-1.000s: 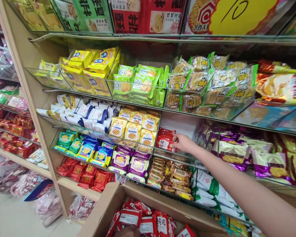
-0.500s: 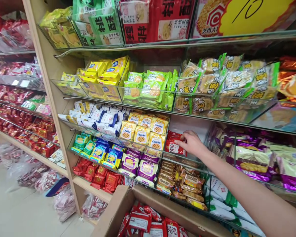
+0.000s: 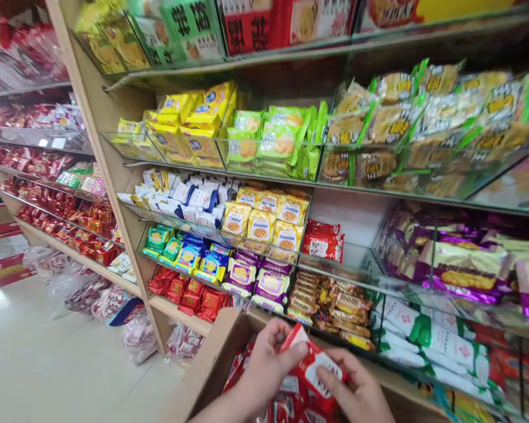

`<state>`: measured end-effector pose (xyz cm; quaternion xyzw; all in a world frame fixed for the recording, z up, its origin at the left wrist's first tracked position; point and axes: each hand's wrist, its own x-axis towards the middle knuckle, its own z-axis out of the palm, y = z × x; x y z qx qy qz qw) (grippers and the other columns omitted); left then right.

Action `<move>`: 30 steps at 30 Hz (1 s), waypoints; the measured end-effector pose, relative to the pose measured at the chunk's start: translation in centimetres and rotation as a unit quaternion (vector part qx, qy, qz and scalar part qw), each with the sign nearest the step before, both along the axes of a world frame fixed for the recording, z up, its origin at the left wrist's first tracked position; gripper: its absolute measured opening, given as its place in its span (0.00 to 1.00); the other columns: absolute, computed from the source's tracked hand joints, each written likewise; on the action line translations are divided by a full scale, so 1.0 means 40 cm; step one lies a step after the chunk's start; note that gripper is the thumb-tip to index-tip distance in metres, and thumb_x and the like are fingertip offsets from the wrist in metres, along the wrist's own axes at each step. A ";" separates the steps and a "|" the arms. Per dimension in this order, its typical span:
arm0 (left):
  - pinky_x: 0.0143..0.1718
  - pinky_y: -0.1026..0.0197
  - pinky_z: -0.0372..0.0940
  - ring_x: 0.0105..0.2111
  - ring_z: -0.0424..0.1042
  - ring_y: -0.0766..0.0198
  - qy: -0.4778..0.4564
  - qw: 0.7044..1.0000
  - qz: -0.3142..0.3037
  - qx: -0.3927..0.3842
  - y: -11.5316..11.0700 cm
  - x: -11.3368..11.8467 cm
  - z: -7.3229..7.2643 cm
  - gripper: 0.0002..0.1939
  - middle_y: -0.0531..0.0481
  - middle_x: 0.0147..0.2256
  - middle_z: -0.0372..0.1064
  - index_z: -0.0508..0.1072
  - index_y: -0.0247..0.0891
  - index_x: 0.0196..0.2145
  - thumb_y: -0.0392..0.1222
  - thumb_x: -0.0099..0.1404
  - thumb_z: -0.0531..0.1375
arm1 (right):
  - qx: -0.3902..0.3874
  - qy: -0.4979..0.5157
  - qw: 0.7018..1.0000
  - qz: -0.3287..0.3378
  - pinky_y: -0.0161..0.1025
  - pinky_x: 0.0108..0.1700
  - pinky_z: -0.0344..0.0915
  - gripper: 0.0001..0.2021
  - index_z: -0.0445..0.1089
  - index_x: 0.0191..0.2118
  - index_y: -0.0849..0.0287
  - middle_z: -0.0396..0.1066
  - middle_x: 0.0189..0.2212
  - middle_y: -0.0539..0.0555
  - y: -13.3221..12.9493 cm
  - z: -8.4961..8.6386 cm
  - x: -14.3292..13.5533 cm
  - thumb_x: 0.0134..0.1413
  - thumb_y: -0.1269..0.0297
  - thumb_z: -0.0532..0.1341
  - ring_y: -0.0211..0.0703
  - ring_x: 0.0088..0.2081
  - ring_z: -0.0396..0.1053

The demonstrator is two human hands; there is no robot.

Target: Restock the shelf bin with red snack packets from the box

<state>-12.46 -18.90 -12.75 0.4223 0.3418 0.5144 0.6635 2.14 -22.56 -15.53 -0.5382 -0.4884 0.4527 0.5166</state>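
Observation:
Above an open cardboard box (image 3: 223, 343), both of my hands hold one red-and-white packet (image 3: 320, 370). My left hand (image 3: 268, 364) pinches its upper left end, and my right hand (image 3: 357, 382) grips its right side with the thumb on the front. More red packets (image 3: 286, 408) lie inside the box, partly hidden by my hands. On the shelf above, a small pile of red packets (image 3: 324, 242) sits at the left of its compartment, beside the yellow cookie packets (image 3: 261, 225).
Glass-fronted shelves (image 3: 247, 169) hold snacks in rows. Purple packets (image 3: 471, 267) are at the right, brown bars (image 3: 350, 305) just behind the box. A wooden upright (image 3: 99, 155) separates another shelf unit at the left. Plastic bags (image 3: 141, 335) lie on the floor.
My right hand has left the shelf compartment and come down over the box. My left hand has come into view, and both now hold a red packet. The view has shifted slightly.

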 end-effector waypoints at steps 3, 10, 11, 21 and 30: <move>0.26 0.68 0.59 0.21 0.62 0.73 -0.058 0.997 -0.023 -0.055 0.003 0.035 0.042 0.17 0.56 0.23 0.66 0.63 0.36 0.27 0.43 0.48 0.67 | -0.010 0.014 0.999 -0.039 0.35 0.29 0.65 0.18 0.70 0.33 0.60 0.73 0.25 0.51 0.007 0.033 0.034 0.40 0.50 0.64 0.41 0.25 0.68; 0.38 0.61 0.64 0.32 0.71 0.67 -0.133 0.987 -0.072 -0.056 -0.008 0.065 0.038 0.17 0.50 0.34 0.72 0.68 0.36 0.40 0.40 0.53 0.65 | 0.014 0.152 0.984 -0.092 0.36 0.27 0.66 0.13 0.69 0.34 0.56 0.74 0.26 0.50 -0.004 0.033 0.045 0.43 0.55 0.64 0.40 0.25 0.69; 0.39 0.61 0.63 0.33 0.71 0.66 -0.127 0.987 -0.086 -0.049 -0.013 0.068 0.036 0.16 0.50 0.34 0.73 0.69 0.36 0.40 0.39 0.53 0.65 | 0.014 0.163 0.982 -0.090 0.37 0.26 0.65 0.13 0.68 0.34 0.56 0.74 0.26 0.50 -0.005 0.026 0.043 0.44 0.55 0.64 0.41 0.24 0.68; 0.37 0.62 0.63 0.30 0.71 0.66 -0.112 0.988 -0.054 -0.096 0.008 0.084 0.016 0.10 0.48 0.28 0.74 0.73 0.32 0.33 0.42 0.57 0.62 | -0.005 0.220 0.975 -0.029 0.36 0.33 0.66 0.17 0.66 0.41 0.55 0.73 0.35 0.49 -0.005 0.006 0.045 0.43 0.60 0.66 0.37 0.30 0.68; 0.35 0.61 0.62 0.28 0.70 0.66 -0.128 0.987 -0.014 -0.096 0.008 0.094 -0.011 0.11 0.51 0.29 0.71 0.66 0.36 0.34 0.45 0.58 0.60 | -0.021 0.126 0.990 0.057 0.32 0.20 0.62 0.16 0.62 0.38 0.57 0.71 0.24 0.46 -0.016 -0.015 0.047 0.44 0.60 0.65 0.33 0.18 0.63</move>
